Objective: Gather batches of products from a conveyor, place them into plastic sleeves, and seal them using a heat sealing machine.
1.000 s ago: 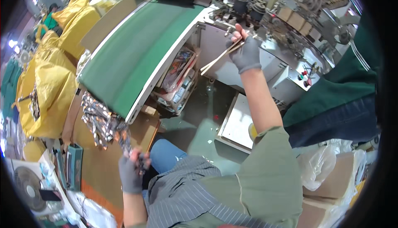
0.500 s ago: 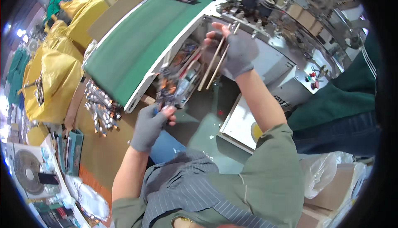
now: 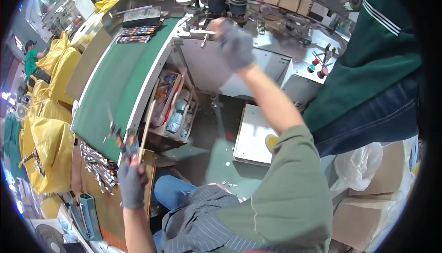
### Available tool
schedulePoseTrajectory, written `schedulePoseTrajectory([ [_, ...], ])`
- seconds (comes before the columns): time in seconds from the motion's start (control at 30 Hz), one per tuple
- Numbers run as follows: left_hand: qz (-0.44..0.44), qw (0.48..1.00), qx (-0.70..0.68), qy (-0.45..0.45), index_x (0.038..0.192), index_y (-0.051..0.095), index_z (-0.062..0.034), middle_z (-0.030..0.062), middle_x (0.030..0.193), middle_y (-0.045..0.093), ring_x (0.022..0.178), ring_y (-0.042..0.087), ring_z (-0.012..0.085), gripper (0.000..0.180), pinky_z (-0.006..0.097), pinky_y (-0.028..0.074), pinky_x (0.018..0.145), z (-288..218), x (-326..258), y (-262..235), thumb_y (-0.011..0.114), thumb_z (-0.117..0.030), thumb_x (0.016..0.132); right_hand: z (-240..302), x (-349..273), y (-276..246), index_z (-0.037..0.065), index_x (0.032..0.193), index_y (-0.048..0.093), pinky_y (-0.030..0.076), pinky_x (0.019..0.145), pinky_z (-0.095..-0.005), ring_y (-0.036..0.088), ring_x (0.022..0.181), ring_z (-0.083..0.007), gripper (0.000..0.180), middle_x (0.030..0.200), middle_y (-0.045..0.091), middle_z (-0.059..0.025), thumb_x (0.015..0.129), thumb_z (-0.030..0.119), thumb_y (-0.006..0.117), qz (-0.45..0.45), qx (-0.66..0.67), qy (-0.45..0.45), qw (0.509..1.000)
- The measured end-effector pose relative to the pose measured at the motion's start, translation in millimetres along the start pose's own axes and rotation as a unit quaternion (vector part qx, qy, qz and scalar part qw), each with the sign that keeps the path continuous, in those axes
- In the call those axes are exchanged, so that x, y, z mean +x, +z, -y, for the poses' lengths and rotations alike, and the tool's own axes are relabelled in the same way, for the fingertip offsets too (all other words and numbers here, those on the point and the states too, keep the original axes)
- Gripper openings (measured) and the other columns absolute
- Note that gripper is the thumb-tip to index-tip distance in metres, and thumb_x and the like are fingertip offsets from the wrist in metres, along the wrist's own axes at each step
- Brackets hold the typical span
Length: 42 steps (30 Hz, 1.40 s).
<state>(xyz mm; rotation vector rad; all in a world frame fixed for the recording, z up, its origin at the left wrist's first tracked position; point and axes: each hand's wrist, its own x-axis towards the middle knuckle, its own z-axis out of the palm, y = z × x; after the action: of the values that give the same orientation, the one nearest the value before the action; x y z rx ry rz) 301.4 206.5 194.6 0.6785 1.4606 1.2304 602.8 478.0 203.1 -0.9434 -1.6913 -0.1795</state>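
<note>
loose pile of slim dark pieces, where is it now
In the head view, the pile lies at lower left on the brown surface, by the near end of the green belt, left of the left hand.

The right grip point(image 3: 235, 46) has risen to the machine's front edge point(image 3: 258, 46), and a pale stick point(image 3: 148, 123), earlier with it, now stands by the left grip point(image 3: 132, 186). That one has swung its bundle point(image 3: 130, 145) from before the crate point(image 3: 159, 131) to the belt's point(image 3: 110, 85) lower end. Dark patterned packets point(image 3: 136, 35) have come further onto the belt's far end.
</note>
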Motion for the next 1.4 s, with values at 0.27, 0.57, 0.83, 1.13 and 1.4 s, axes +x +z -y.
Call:
schedulePoseTrajectory([
  [0.27, -0.105, 0.986, -0.124, -0.025, 0.123, 0.045, 0.0023, 0.0017, 0.082, 0.053, 0.068, 0.053, 0.0125, 0.049, 0.024, 0.045, 0.058, 42, -70, -101, 0.063, -0.014, 0.080, -250, -60, -41, 0.014, 0.137, 0.039, 0.039, 0.096, -0.0454, 0.050, 0.116, -0.0401, 0.061, 0.129, 0.050, -0.0222, 0.089, 0.052, 0.039, 0.357, -0.278, 0.399, 0.798],
  [0.57, -0.260, 0.885, -0.025, 0.384, 0.101, 0.047, -0.0058, 0.0136, 0.087, 0.061, 0.078, 0.064, 0.0222, 0.017, 0.034, 0.052, 0.069, -59, -112, -141, 0.043, -0.022, 0.097, -274, -153, -15, 0.004, 0.144, 0.022, 0.019, 0.111, -0.0443, 0.023, 0.135, -0.0389, 0.076, 0.146, 0.024, -0.0248, 0.089, 0.049, 0.050, 0.149, -0.374, 0.173, 0.899],
  [0.83, -0.643, 0.670, 0.342, 0.143, 0.116, 0.051, 0.0080, 0.0299, 0.112, 0.057, 0.107, 0.056, 0.0349, 0.081, 0.040, 0.043, 0.090, -227, -18, -441, 0.067, -0.056, 0.070, 25, -188, 54, 0.001, 0.143, 0.023, 0.023, 0.109, -0.0380, 0.031, 0.132, -0.0286, 0.069, 0.145, 0.029, -0.0192, 0.086, 0.021, 0.058, 0.240, 0.188, 0.249, 0.919],
  [1.13, -0.557, 0.673, 0.260, 0.412, 0.111, 0.054, 0.0030, 0.0129, 0.099, 0.062, 0.088, 0.059, 0.0199, 0.031, 0.031, 0.047, 0.081, -98, 5, -426, 0.057, -0.019, 0.090, 368, -108, 166, -0.001, 0.137, 0.033, 0.029, 0.106, -0.0385, 0.037, 0.128, -0.0301, 0.074, 0.137, 0.039, -0.0192, 0.079, 0.029, 0.068, 0.495, 0.380, 0.055, 0.780],
  [1.4, -0.457, 0.815, 0.325, 0.146, 0.107, 0.055, 0.0048, 0.0270, 0.102, 0.060, 0.097, 0.059, 0.0400, 0.061, 0.043, 0.045, 0.084, 125, 36, -374, 0.053, -0.052, 0.086, 460, -164, 375, -0.004, 0.138, 0.026, 0.038, 0.099, -0.0416, 0.044, 0.121, -0.0383, 0.093, 0.133, 0.040, -0.0278, 0.074, 0.053, 0.064, 0.619, 0.022, 0.103, 0.779],
])
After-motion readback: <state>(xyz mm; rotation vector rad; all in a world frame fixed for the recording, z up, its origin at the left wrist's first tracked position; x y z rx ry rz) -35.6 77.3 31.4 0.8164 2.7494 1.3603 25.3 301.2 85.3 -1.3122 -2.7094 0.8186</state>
